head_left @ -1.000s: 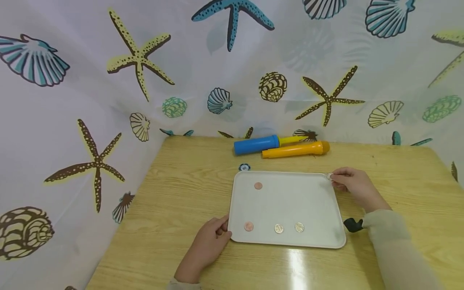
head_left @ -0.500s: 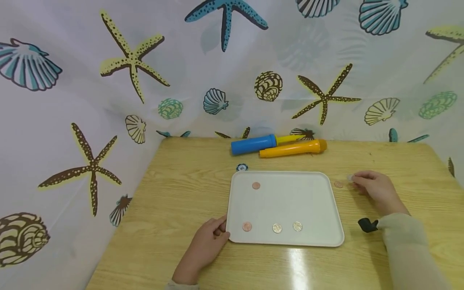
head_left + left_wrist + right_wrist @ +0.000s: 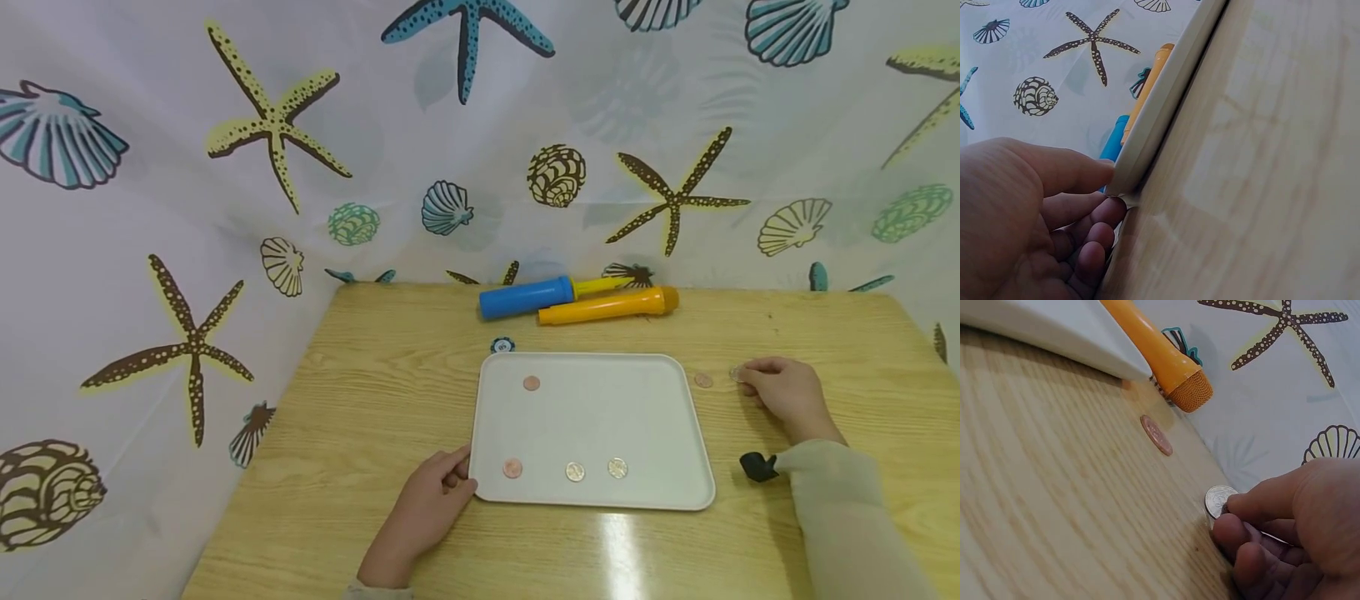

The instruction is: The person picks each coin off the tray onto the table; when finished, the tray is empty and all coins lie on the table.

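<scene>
R hand (image 3: 787, 396), right of head frame: thumb + fingertips pinch 1 silver coin (image 3: 1217, 499) by its edge, coin tilted, low over tabletop (image 3: 375, 375). Can't tell if coin touches wood. L hand (image 3: 427, 508), lower ctr: pinches rim of tray (image 3: 592, 425) nr its lower-left corner; can't tell if rim is raised.

Risks (my read):
- Silver coin could slip or roll off: small hold, smooth edge, tilted.
- Loose copper coin (image 3: 702, 380), between tray & R hand, could get knocked if R hand swings left, or nudged if tray shifts right.
- If L hand lifts or tugs rim, coins on tray may slide; surface looks smooth, low lip.
- Coin lying flat = hard to pick up, little edge to grab.

Count:
- Coins: 6 visible. On tray 4: 2 copper coins (image 3: 512, 468) (upper left, lower left of tray), 2 pale-metal coins (image 3: 575, 472) along its lower edge. Off tray 2: loose copper + the pinched one.
- Tray: 1, ctr-right of frame.
- Poker chip (image 3: 502, 345): 1, just above tray's upper-left corner.
- Blue hand pump w/ yellow tip (image 3: 527, 298): 1, upper ctr.
- Orange toy mic (image 3: 603, 307): 1, just below pump.
- Hands: 2.
</scene>
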Demonstrator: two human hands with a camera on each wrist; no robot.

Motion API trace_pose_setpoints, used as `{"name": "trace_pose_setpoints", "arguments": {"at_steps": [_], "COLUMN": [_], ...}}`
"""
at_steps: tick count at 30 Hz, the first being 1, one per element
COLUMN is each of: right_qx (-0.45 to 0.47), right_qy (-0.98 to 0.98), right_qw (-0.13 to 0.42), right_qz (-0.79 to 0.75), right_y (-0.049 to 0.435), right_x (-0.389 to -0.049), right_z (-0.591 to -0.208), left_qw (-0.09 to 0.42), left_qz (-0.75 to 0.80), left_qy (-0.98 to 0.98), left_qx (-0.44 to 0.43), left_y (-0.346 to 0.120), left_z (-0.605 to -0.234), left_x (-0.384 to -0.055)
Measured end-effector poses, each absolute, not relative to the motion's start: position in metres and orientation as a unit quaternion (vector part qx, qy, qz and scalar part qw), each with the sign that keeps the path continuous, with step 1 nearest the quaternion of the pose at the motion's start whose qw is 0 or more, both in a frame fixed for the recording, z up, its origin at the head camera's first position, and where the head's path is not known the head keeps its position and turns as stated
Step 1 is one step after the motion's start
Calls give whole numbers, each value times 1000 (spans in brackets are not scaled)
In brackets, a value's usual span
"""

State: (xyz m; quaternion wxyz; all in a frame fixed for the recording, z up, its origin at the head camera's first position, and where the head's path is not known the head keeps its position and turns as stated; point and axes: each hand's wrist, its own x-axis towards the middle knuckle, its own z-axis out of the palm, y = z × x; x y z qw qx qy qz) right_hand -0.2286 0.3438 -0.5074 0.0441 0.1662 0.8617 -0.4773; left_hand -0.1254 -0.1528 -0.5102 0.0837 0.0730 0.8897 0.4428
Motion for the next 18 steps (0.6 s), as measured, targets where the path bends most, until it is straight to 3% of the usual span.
{"name": "trace_pose_setpoints", "arguments": {"at_steps": [18], "right_qx": [146], "right_qy": [917], "right_qw": [47], "right_qz": [-369], "right_y": [341], "right_x": [-233], "right_z": [-503], "left_qw": [83], "left_qz": [447], "left_qy": [888], "left_qx": [72], "left_y": [-153], "left_z": [-509], "left_x": [-126]}}
